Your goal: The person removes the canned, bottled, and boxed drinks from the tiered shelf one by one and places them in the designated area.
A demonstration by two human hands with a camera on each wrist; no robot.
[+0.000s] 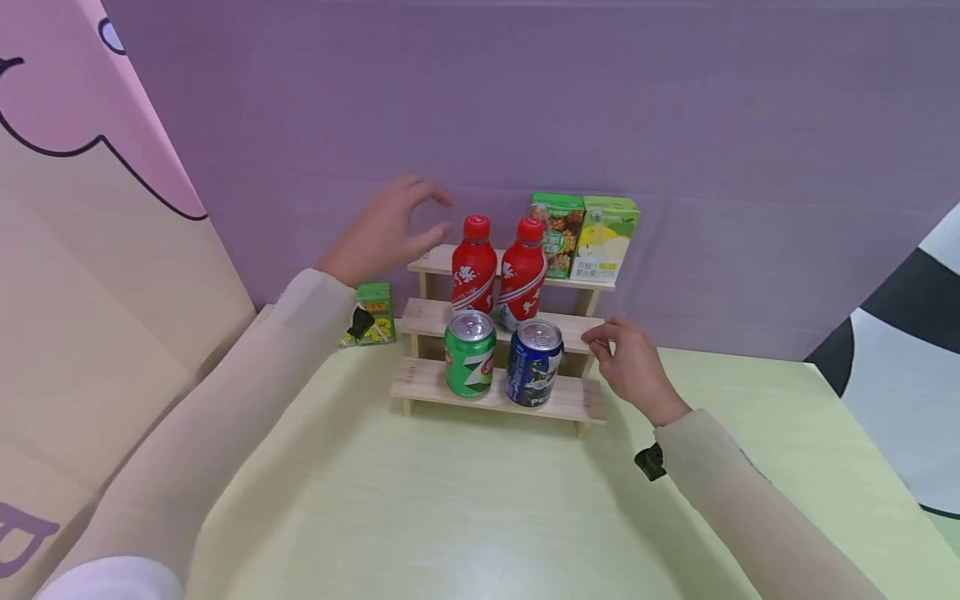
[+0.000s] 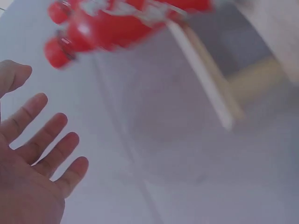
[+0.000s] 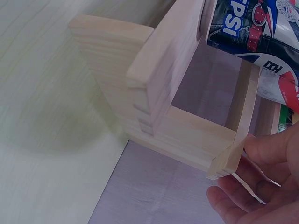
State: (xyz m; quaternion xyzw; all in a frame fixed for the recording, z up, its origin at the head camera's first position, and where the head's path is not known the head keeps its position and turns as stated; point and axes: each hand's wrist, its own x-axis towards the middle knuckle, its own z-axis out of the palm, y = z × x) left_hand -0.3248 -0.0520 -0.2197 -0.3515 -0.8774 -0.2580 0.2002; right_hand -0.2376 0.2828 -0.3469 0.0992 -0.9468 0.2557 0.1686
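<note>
A three-tier wooden stand holds drinks. My left hand is raised beside its upper left, fingers spread and apart from the red bottles. The left wrist view shows that palm holding nothing. At the middle tier's right end, my right hand pinches the board; in the right wrist view, the thumb lies against the board's end. Two red bottles stand on the middle tier. A green can and a blue Pepsi can occupy the bottom tier.
On the top tier, a green-and-brown juice carton stands beside a light green pear juice carton. More green cartons sit on the table left of the stand, partly behind my left sleeve. A purple backdrop rises behind.
</note>
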